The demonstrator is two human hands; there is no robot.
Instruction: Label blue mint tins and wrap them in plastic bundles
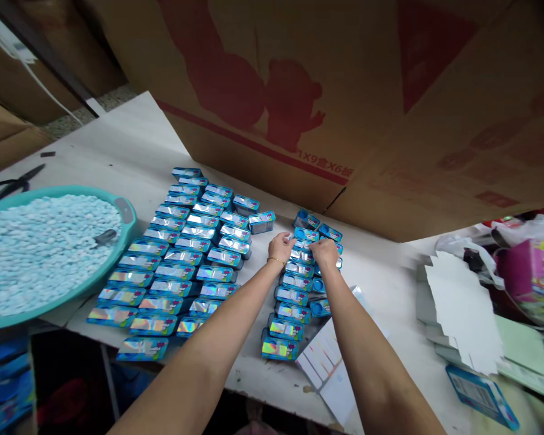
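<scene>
Both my arms reach forward over a white table [131,145]. My left hand [280,246] and my right hand [325,252] are closed side by side on a small blue tin [303,244] at the far end of a short column of blue tins with shiny foil lids [286,314]. A thin gold bracelet rings my left wrist. To the left lie several rows of the same blue tins [181,260]. A few open blue tins [318,229] sit just beyond my hands.
A teal basin [129,220] full of pale blue tablets stands at the left, with black scissors [9,184] behind it. A big cardboard box [344,90] leans over the table's back. White die-cut cardboard sheets [462,314] and bags lie at the right.
</scene>
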